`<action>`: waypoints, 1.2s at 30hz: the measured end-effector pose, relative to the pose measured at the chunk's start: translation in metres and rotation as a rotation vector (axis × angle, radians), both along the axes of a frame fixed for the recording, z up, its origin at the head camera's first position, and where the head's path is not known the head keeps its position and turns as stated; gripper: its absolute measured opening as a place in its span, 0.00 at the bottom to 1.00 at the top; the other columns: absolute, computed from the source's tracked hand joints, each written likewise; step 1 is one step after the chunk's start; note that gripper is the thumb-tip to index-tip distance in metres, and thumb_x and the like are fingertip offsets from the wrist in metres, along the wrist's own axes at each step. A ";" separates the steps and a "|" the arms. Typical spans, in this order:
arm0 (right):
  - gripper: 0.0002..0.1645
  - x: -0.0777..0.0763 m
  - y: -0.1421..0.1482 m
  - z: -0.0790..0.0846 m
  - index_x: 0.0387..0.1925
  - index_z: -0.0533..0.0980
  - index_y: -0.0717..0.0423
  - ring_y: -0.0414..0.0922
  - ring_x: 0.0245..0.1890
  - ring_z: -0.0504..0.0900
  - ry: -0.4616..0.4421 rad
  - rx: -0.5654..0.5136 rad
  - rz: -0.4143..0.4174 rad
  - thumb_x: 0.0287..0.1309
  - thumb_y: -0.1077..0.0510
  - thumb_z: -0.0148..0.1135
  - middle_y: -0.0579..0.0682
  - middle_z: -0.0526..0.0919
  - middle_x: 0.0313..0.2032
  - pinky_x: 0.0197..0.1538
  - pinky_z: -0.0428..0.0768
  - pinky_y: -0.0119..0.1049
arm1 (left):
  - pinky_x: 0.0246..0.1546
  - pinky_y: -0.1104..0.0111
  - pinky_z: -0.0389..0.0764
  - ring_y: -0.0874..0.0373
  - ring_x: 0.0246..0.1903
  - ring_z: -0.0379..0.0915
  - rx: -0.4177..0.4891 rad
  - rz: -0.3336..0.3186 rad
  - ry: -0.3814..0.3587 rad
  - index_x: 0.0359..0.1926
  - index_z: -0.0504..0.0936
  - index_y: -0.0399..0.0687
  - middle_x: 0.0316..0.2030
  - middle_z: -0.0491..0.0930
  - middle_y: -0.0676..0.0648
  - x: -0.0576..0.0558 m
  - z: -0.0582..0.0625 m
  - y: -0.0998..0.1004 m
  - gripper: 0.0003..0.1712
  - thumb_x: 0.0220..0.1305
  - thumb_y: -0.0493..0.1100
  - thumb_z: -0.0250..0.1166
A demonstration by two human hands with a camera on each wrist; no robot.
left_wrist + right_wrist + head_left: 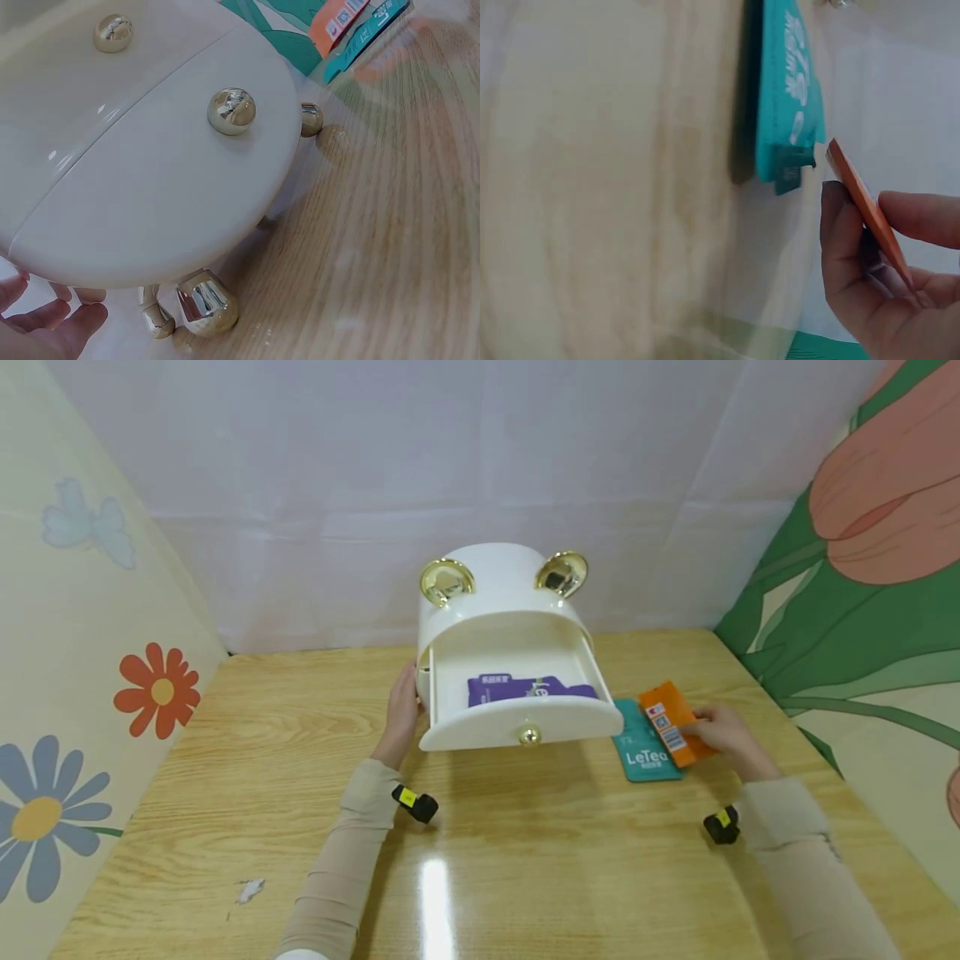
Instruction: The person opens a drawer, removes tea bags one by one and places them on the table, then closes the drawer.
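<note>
A white storage box (498,575) with gold round ears stands on the table, its upper drawer (517,724) pulled out. Inside the drawer lie purple packets (510,689). My left hand (401,714) touches the box's left side; in the left wrist view its fingers (56,319) lie along the lower edge. To the right, my right hand (722,732) pinches an orange packet (675,727) between thumb and fingers. A teal packet (647,760) marked LeTea lies on the table, partly overlapped by the orange one in the head view.
The wooden table (300,735) meets a pale cloth backdrop (315,510) behind the box. Flower-painted panels (885,635) flank both sides. Gold ball feet (206,304) hold the box above the tabletop. A small torn white patch (251,890) marks the table's left front.
</note>
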State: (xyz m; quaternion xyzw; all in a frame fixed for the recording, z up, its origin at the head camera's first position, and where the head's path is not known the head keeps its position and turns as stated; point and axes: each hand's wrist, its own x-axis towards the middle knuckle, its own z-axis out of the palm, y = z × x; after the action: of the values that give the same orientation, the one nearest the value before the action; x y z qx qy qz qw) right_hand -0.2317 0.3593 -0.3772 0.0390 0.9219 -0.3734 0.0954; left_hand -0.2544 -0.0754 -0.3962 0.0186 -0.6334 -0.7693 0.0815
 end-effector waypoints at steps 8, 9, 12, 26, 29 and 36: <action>0.31 0.002 0.003 -0.011 0.53 0.60 0.84 0.53 0.37 0.72 -0.071 0.029 -0.019 0.56 0.61 0.53 0.74 0.68 0.45 0.37 0.75 0.40 | 0.40 0.66 0.74 0.58 0.41 0.69 0.004 -0.007 -0.004 0.55 0.69 0.40 0.44 0.72 0.45 0.000 0.000 0.000 0.23 0.72 0.50 0.38; 0.32 0.003 0.003 -0.012 0.53 0.59 0.85 0.56 0.40 0.71 -0.075 0.048 -0.024 0.55 0.61 0.53 0.77 0.65 0.48 0.40 0.75 0.43 | 0.40 0.66 0.74 0.58 0.41 0.69 0.003 -0.007 -0.003 0.55 0.69 0.40 0.44 0.72 0.45 0.000 0.000 0.000 0.23 0.72 0.50 0.38; 0.34 0.005 0.004 -0.014 0.53 0.59 0.85 0.63 0.46 0.67 -0.061 0.127 -0.031 0.55 0.59 0.54 0.79 0.62 0.51 0.46 0.71 0.51 | 0.39 0.67 0.74 0.58 0.41 0.69 -0.005 -0.011 -0.002 0.56 0.69 0.40 0.44 0.72 0.45 0.000 0.000 0.000 0.23 0.72 0.50 0.38; 0.32 0.013 -0.003 -0.008 0.45 0.66 0.85 0.68 0.42 0.70 0.050 0.329 -0.008 0.50 0.56 0.59 0.78 0.70 0.44 0.44 0.71 0.55 | 0.42 0.65 0.74 0.57 0.43 0.68 -0.007 -0.024 0.001 0.58 0.68 0.42 0.46 0.71 0.44 0.000 0.000 -0.001 0.24 0.72 0.50 0.38; 0.32 0.014 -0.004 -0.008 0.44 0.67 0.85 0.68 0.41 0.70 0.064 0.343 0.001 0.50 0.56 0.59 0.77 0.70 0.43 0.43 0.71 0.55 | 0.43 0.64 0.74 0.56 0.44 0.68 -0.004 -0.025 0.002 0.58 0.68 0.42 0.46 0.71 0.44 -0.001 -0.001 -0.001 0.24 0.72 0.50 0.38; 0.29 0.014 -0.011 0.001 0.45 0.68 0.82 0.66 0.39 0.73 0.201 0.316 -0.018 0.54 0.57 0.57 0.76 0.73 0.41 0.38 0.73 0.53 | 0.44 0.63 0.74 0.56 0.44 0.68 -0.003 -0.032 0.005 0.58 0.68 0.42 0.48 0.71 0.42 0.000 0.000 -0.002 0.23 0.72 0.49 0.38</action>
State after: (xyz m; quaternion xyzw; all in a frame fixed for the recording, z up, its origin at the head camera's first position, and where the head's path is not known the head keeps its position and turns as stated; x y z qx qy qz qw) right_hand -0.2179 0.3483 -0.3760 0.0242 0.9736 -0.2270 -0.0080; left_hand -0.2540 -0.0776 -0.3965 0.0063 -0.6346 -0.7695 0.0706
